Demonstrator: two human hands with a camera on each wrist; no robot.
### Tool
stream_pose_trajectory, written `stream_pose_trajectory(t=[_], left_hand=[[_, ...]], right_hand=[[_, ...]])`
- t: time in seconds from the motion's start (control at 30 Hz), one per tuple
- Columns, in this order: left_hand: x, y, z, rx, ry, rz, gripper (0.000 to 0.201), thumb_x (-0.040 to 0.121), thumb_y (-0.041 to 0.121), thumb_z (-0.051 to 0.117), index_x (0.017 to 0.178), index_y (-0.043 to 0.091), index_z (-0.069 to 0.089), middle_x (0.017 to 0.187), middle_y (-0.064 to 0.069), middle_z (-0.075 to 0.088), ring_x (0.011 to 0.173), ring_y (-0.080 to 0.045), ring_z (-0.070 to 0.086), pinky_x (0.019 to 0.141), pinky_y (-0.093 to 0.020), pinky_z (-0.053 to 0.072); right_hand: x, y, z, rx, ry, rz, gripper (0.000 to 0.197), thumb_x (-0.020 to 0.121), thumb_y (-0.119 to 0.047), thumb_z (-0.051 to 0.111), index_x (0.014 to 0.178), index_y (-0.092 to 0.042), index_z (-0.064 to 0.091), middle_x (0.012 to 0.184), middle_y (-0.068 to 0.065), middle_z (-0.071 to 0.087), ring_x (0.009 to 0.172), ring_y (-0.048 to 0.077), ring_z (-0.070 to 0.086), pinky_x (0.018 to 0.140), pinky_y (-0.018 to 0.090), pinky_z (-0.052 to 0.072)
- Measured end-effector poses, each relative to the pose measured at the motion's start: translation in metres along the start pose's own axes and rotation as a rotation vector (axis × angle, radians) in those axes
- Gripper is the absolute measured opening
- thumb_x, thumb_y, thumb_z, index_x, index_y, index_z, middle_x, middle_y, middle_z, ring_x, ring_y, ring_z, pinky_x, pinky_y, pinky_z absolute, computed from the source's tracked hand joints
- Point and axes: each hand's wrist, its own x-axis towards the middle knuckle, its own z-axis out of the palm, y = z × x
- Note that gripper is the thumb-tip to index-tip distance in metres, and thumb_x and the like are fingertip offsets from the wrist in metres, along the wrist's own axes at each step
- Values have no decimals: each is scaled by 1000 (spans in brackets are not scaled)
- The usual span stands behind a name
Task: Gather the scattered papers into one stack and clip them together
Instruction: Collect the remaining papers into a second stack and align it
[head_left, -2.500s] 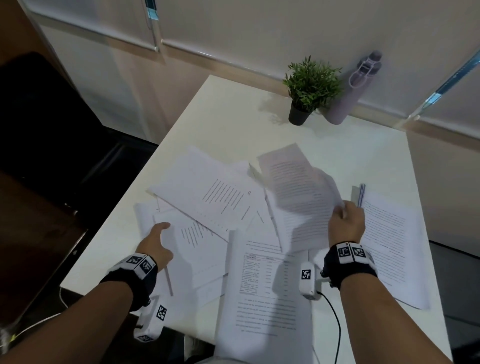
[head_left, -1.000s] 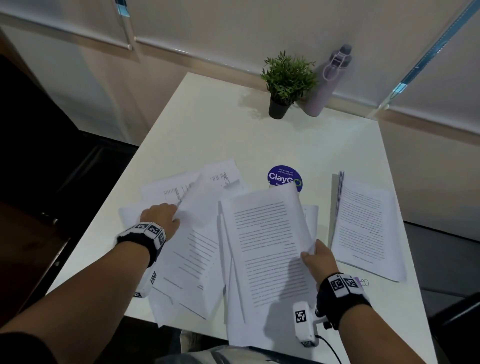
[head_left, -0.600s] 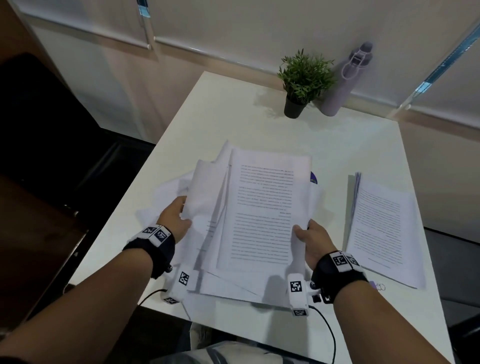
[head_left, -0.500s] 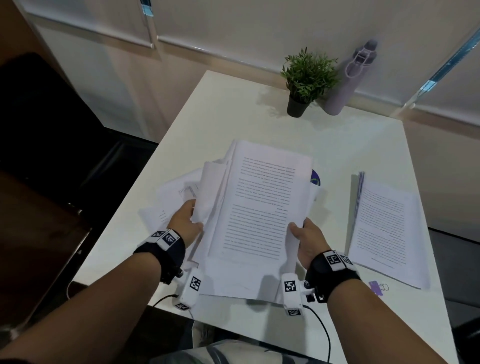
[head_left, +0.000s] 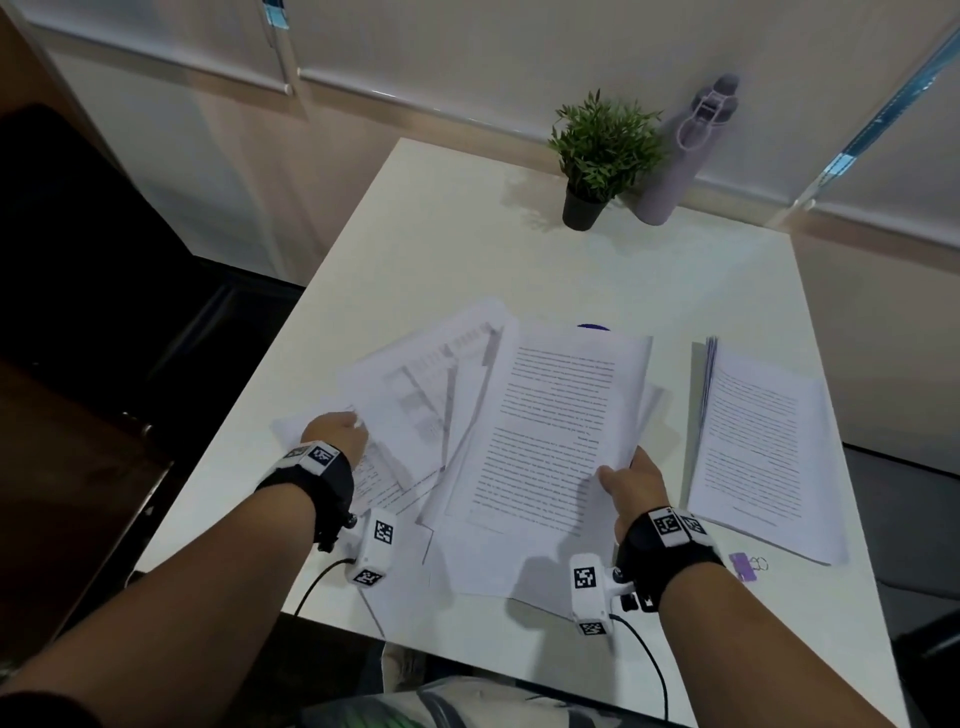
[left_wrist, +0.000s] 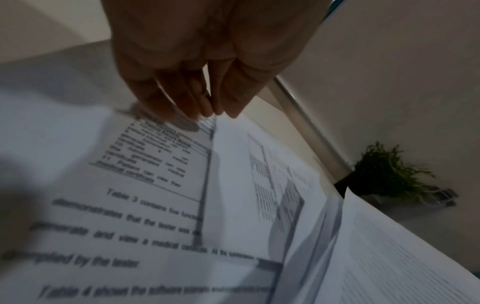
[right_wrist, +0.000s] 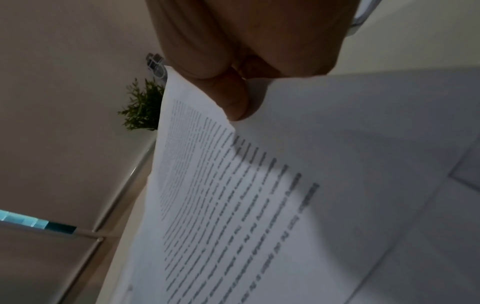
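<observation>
Right hand (head_left: 631, 480) clamped on the near right corner of the top text sheet (head_left: 550, 431), thumb over the page, fingers under; wrist view confirms the pinch and the sheet raised off the pile. Left hand (head_left: 335, 434) at the left edge of the fanned papers (head_left: 415, 395); fingers (left_wrist: 182, 96) bunched with tips at a table-printed page. That view is blurred, so a real pinch versus mere contact: cannot tell. Papers lie overlapped and askew at the worktop's near centre. A separate squared stack (head_left: 753, 441) lies to the right, apart from the pile; a small purple clip (head_left: 740, 565) near its front corner.

Worktop (head_left: 467, 249): white, rectangular, matt. At the far edge, a potted plant (head_left: 597, 156) with a lilac bottle (head_left: 680, 161) just beside it. Blue disc (head_left: 592, 327) peeks from behind the top sheet. Pale roller blinds (head_left: 519, 47) behind; dark chair (head_left: 78, 234) at left.
</observation>
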Motion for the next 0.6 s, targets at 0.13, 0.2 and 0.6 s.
stream_pose_trajectory(t=[0.13,0.2,0.6], left_hand=[[-14,-7,9,-35,-92,96,36,85,16,58,120,11,63,131,-8,60,118,-27,56,105,-31,41],[-16,-11,12,-24,-30,116,35,83,15,60,117,12,64,131,-8,58,117,-27,56,101,-29,43],[-39,-37,13,-88,78,50,60,82,-13,37,135,13,45,150,-15,24,132,-31,38,108,-34,35]], right_hand=[[4,-1,-2,155,-18,27,39,86,6,50,122,-8,52,106,9,59,97,31,55,86,38,45],[7,-2,-2,167,-5,39,41,86,6,50,125,-8,51,109,9,59,99,30,54,89,37,44],[0,-70,46,-522,-30,-7,38,86,-15,57,122,-10,45,123,10,60,124,29,46,102,29,34]])
